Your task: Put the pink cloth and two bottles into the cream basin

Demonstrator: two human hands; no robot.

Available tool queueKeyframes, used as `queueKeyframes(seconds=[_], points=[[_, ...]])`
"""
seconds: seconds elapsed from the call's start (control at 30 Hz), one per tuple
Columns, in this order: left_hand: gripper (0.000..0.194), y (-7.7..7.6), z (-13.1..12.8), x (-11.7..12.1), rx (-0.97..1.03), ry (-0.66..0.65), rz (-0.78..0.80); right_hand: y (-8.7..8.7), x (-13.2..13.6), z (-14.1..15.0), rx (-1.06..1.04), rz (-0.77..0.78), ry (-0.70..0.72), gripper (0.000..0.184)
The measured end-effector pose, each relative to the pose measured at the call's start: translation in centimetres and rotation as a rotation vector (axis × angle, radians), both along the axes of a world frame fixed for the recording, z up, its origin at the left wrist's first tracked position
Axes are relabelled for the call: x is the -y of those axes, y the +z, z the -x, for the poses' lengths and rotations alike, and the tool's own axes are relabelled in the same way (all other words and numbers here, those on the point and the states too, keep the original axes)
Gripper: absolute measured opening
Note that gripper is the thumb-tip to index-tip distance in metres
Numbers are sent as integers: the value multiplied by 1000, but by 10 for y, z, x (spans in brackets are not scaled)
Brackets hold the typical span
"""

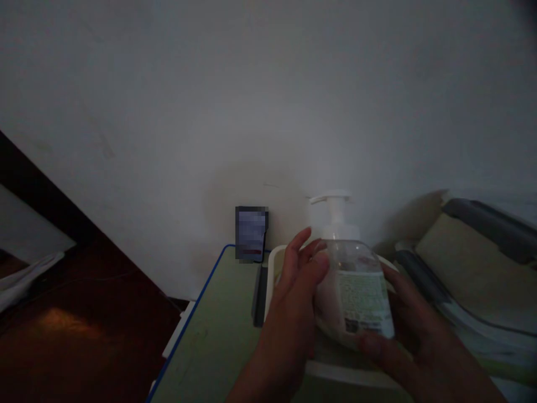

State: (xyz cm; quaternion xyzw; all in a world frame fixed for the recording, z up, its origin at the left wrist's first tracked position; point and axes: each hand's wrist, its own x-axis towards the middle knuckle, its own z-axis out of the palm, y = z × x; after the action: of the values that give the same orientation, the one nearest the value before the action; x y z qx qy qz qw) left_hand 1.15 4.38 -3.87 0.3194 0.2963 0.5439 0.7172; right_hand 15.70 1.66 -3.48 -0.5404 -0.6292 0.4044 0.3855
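A clear pump bottle with a white pump head and a printed pale-green label is held upright between my two hands. My left hand presses against its left side, with the thumb near the shoulder and the fingers behind it. On the lower right, my right hand grips the bottle, its thumb at the bottom edge of the label. Under and behind the bottle is a white-rimmed basin, mostly covered by my hands and the bottle.
A phone leans against the wall at the back of a green tabletop with blue edging. Grey-handled white containers stand at the right. Dark reddish floor lies to the left.
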Motion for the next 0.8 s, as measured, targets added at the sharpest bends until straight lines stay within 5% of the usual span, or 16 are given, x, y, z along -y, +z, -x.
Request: queueKeyframes(seconds=[0.37, 0.8], points=[[34, 10, -2, 1, -46, 106, 90, -11, -3, -3, -72, 10, 63, 61], [28, -2, 0, -6, 39, 75, 125, -25, -13, -8, -109, -59, 172, 57]])
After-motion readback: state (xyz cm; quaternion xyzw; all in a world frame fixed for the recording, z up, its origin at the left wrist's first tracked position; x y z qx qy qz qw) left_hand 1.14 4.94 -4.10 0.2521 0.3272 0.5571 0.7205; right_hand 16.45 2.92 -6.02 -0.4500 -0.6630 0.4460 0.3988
